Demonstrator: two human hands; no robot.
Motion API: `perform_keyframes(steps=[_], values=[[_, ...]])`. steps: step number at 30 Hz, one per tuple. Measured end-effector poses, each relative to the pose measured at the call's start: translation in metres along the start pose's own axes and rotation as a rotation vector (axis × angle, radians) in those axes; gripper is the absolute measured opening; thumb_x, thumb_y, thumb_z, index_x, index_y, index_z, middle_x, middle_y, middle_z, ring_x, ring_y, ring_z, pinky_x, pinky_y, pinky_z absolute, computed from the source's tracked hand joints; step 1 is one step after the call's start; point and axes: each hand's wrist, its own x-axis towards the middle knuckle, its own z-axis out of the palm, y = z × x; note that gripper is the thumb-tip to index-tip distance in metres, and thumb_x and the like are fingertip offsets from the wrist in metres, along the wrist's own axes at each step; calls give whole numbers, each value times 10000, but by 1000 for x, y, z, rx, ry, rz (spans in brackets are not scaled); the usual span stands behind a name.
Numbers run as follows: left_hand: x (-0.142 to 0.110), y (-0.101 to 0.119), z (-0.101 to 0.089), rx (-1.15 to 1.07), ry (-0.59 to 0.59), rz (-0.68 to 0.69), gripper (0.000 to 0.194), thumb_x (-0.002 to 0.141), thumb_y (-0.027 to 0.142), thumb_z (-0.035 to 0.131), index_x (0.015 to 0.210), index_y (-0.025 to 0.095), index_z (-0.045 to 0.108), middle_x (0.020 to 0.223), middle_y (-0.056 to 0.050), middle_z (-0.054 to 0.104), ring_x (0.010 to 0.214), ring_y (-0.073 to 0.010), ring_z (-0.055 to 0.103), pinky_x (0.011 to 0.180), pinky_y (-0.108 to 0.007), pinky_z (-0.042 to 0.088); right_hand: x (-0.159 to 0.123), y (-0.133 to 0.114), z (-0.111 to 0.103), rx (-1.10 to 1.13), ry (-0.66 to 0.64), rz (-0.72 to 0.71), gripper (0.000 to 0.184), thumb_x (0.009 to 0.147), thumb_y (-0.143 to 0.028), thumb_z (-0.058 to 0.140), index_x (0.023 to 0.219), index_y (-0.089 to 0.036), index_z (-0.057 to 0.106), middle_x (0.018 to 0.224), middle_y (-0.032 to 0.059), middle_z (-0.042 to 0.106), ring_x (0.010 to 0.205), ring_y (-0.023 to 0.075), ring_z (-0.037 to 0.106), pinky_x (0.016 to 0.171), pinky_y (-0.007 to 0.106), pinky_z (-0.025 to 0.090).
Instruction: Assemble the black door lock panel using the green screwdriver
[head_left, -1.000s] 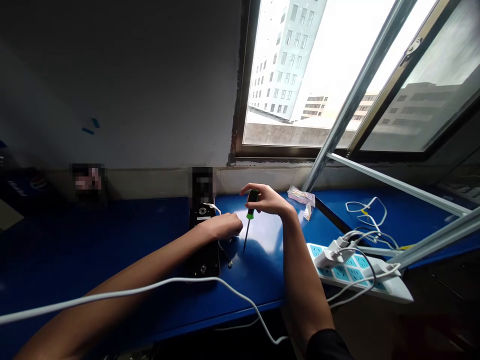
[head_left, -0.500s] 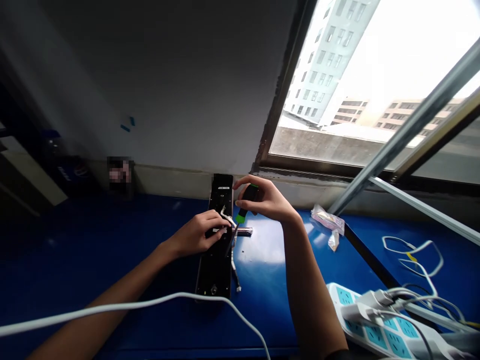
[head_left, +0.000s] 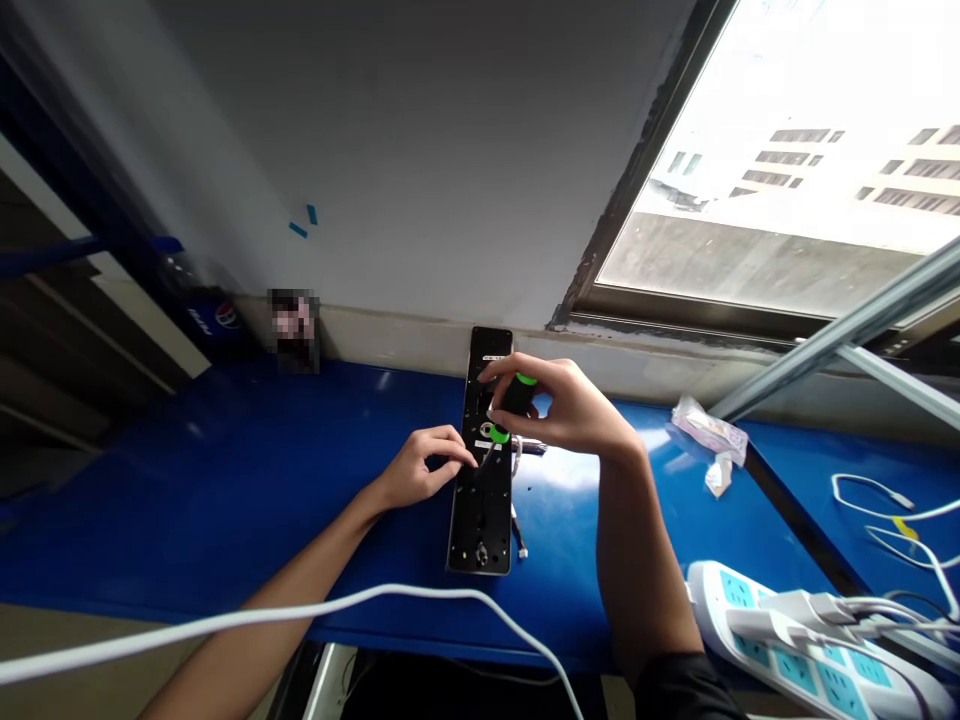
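Observation:
A long black panel point(head_left: 491, 520), apparently an electronic door-lock housing with its inner side up, lies on the blue tabletop point(head_left: 360, 420). Small screw holes and a metal fitting point(head_left: 482, 553) dot its face. My right hand point(head_left: 574, 405) grips a black and green screwdriver point(head_left: 517, 396) by the handle. Its shaft slants down left to the panel's middle, where the tip is hard to make out. My left hand point(head_left: 424, 468) rests at the panel's left edge, index finger stretched toward the shaft and thumb slightly apart. A wire with a white connector point(head_left: 523, 551) sticks out on the right.
A white power strip point(head_left: 787, 640) with plugs sits at front right. A white cable point(head_left: 360, 594) crosses the foreground. Plastic packaging point(head_left: 709, 428) lies near a metal strut point(head_left: 817, 340). A cola bottle point(head_left: 214, 310) stands back left, against the wall.
The view has shifted, so the panel appears further right. My left hand has drawn back toward the panel's left edge. The white wire no longer lies over the panel's middle. The screwdriver stays in my right hand.

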Motion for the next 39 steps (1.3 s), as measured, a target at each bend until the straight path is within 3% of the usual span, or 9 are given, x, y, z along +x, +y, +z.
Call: perform_keyframes(steps=[9,12,14,20,28,34,39], values=[[3,-4,-12,-24,-96,-95,223,928,248,615,969,170,821,833,-57,690,753,-161,615,717,-272,452,-23,-13,-14,15,65,13,268,888,-239,728,1152,-224,683,960,10,760,787,136,701,742,274,581],[2,-2,-23,-55,-277,-165,219,923,288,651,1009,183,823,865,-57,709,772,-161,621,689,-245,451,-22,-10,-9,63,45,-32,253,883,-262,740,1130,-236,688,969,17,769,812,156,718,768,298,590],[-2,-2,-29,-108,-334,-213,238,917,295,671,1076,192,816,874,-56,713,782,-158,626,700,-237,471,-19,-7,-3,77,56,-52,244,877,-265,747,1113,-237,689,967,18,772,811,161,718,775,305,586],[-17,-3,-33,-141,-326,-252,287,914,295,694,1169,217,798,1007,-83,740,861,-167,667,749,-240,521,-6,-5,13,14,-19,-42,253,869,-226,729,1119,-225,690,948,16,773,794,152,705,738,271,549],[-20,-1,-32,-62,-347,-220,314,916,306,709,1210,223,783,1027,-78,743,884,-171,667,777,-254,530,-9,-12,17,-93,3,-24,289,866,-213,732,1151,-223,685,953,7,754,768,131,676,716,249,515],[-18,2,-31,-18,-335,-199,307,899,304,738,1192,235,795,1055,-73,764,908,-185,686,823,-289,546,-9,-24,21,-86,-50,-102,399,872,-147,684,1259,-233,648,1000,11,741,792,123,661,691,227,505],[-18,7,-30,-1,-321,-188,326,878,357,773,1182,241,795,1024,-65,782,934,-213,720,867,-329,565,-9,-30,29,-196,9,-166,312,914,-224,707,1224,-229,670,1066,21,764,820,128,676,737,234,500]])
